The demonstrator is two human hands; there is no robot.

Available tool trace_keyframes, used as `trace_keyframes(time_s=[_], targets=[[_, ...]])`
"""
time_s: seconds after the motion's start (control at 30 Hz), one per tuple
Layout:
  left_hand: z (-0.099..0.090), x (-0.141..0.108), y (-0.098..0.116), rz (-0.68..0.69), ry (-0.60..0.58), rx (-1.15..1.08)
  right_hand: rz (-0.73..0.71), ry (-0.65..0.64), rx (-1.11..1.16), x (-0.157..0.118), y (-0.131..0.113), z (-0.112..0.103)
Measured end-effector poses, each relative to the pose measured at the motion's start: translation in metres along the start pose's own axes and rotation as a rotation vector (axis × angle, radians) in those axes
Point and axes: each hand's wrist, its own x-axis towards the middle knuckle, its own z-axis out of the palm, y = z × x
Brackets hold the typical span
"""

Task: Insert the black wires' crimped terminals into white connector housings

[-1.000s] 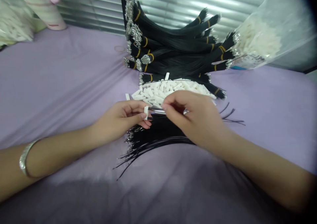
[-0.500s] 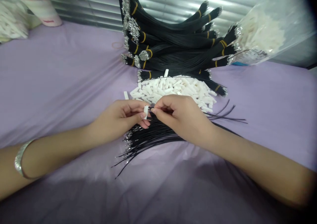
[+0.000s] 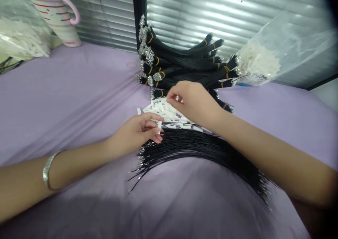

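My left hand [image 3: 144,130] pinches a small white piece [image 3: 159,127] between thumb and fingers, just above the left end of a spread of black cords [image 3: 195,144] with silvery ends. Over the pile of white pieces [image 3: 163,110], my right hand [image 3: 191,100] is closed, its thumb and index finger pressed together. Whatever those fingertips hold, if anything, is too small to make out. The right hand hides part of the pile.
Behind the pile lie stacked bundles of black cords [image 3: 185,64] tied with yellow bands. A clear bag of white pieces [image 3: 258,63] stands at the right. Another bag [image 3: 23,38] and a pink-handled tumbler [image 3: 59,19] are at the back left, on the purple cloth [image 3: 87,80].
My right hand has moved up and away from my left hand, from the white piece to above the pile. The camera view has shifted. The left hand keeps its grip.
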Motion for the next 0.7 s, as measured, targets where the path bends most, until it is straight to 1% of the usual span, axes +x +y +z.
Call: trace_keyframes(time_s=[0.07, 0.13, 0.2, 0.27, 0.4, 0.57, 0.63, 0.7], targets=[[-0.001, 0.001, -0.002, 0.007, -0.008, -0.031, -0.076, -0.045, -0.021, 0.023, 0.011, 0.011], [-0.001, 0.001, -0.003, 0.003, -0.010, -0.041, -0.114, -0.082, -0.027, 0.040, 0.019, 0.026], [-0.001, 0.001, -0.002, -0.004, -0.019, -0.043, -0.134, -0.089, -0.034, 0.050, 0.023, 0.038], [0.000, 0.000, -0.001, -0.004, -0.030, -0.038, -0.147, -0.085, -0.037, 0.053, 0.024, 0.045], [0.000, 0.000, 0.000, -0.007, -0.041, -0.027, -0.156, -0.088, -0.052, 0.053, 0.025, 0.046], [-0.001, 0.001, 0.001, -0.014, -0.044, -0.069, -0.171, -0.106, -0.099, 0.059, 0.028, 0.050], [-0.001, 0.001, 0.001, -0.025, -0.040, -0.077, -0.182, -0.101, -0.120, 0.057, 0.028, 0.047], [-0.001, 0.001, 0.001, -0.022, -0.041, -0.094, -0.192, -0.055, -0.104, 0.048, 0.023, 0.039]])
